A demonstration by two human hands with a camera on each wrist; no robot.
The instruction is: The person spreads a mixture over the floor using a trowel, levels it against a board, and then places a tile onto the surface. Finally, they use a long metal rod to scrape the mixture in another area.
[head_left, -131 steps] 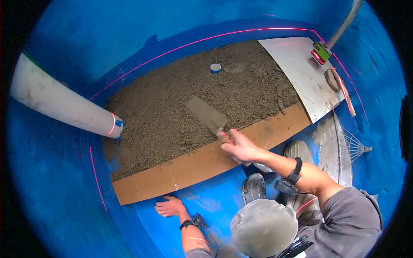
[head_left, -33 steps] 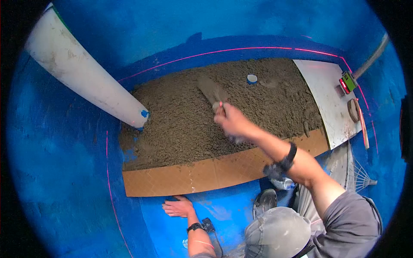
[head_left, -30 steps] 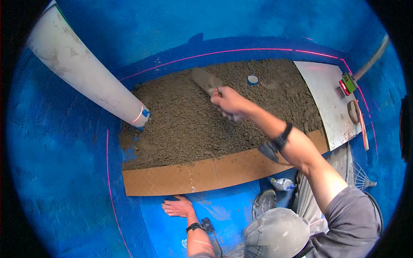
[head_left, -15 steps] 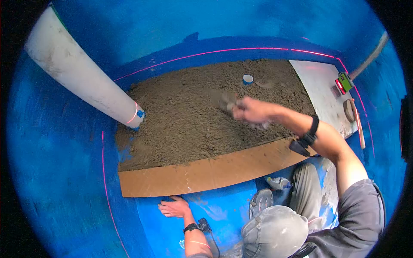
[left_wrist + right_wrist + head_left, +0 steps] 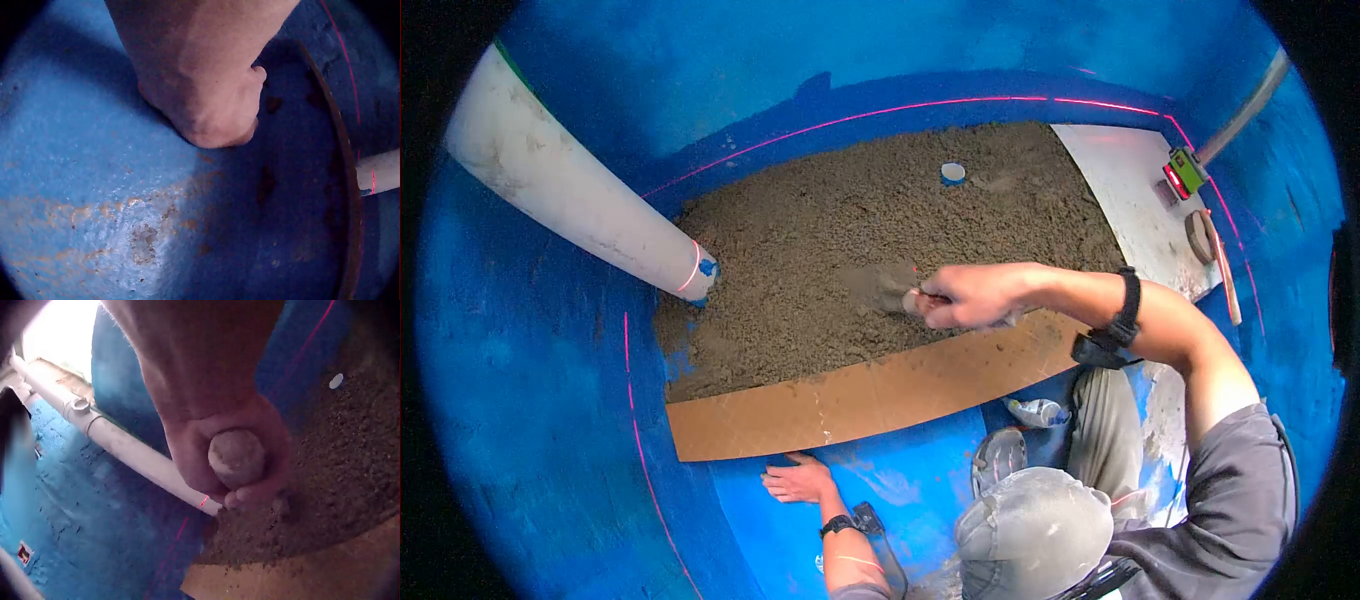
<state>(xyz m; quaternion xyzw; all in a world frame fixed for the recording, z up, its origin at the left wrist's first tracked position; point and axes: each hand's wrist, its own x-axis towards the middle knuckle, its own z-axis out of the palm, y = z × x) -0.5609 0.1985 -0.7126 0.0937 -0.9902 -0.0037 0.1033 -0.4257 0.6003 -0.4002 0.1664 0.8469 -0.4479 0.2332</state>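
My right hand [image 5: 972, 294] grips a trowel [image 5: 878, 286] by its handle, over the near middle of a bed of damp grey-brown mortar [image 5: 790, 250]. Its flat blade points left, close over the surface and blurred. In the right wrist view, the rounded handle end [image 5: 237, 459] pokes out of my curled fingers, while the blade is hidden. My left hand [image 5: 798, 481] rests on the blue floor [image 5: 890, 485] with fingers extended, just in front of a brown board [image 5: 880, 388] along the mortar's near edge. From the left wrist view, that hand [image 5: 209, 112] bears down on the floor.
A white pipe [image 5: 570, 190] slants into the mortar's left end. A short pipe stub [image 5: 953, 173] rises near the back. On a white sheet [image 5: 1105, 170] at right stand a green laser level [image 5: 1186, 172] and a round brown object [image 5: 1199, 238]. A bottle [image 5: 1036, 411] lies by the shoe.
My right hand has swept the trowel across the mortar from the back toward the near side, its blade now pointing left. The left hand stays on the floor; the head view shifts slightly.
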